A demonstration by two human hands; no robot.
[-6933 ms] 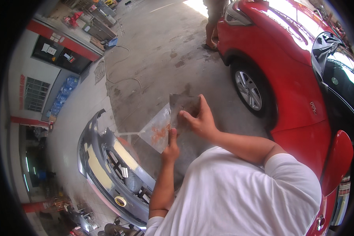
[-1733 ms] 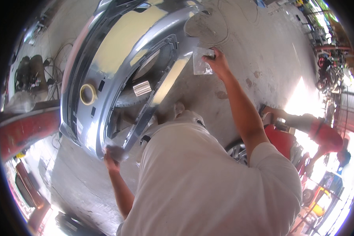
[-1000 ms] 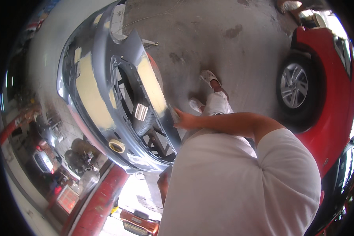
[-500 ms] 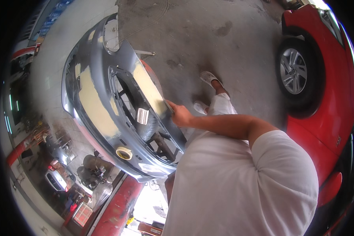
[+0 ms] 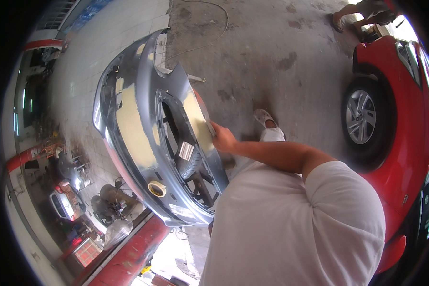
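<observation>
Right hand [image 5: 225,138] at the inner edge of a grey bumper cover [image 5: 147,112]. The bumper cover lies ahead and to the left of the worker; its long axis runs in a curve from the far end, at the tiled floor [image 5: 83,86], to the near end beside the white shirt [image 5: 291,229], the bulging face turned to the worker's left. The right hand's grip pinches a thin grey plate [image 5: 210,127], seen nearly edge-on, beside the narrow pale-yellow patch [image 5: 194,113]; the plate slants along that edge, its upper tip toward the far end. Whether it touches the patch cannot be told. The left hand is hidden behind the shirt, so its grip cannot be judged. A tape roll [image 5: 157,188] rests on the near part of the bumper cover; a silvery ribbed piece [image 5: 186,150] shows at the long opening, above a tyre [image 5: 190,168]. A red car [image 5: 391,190] stands at the worker's right.
</observation>
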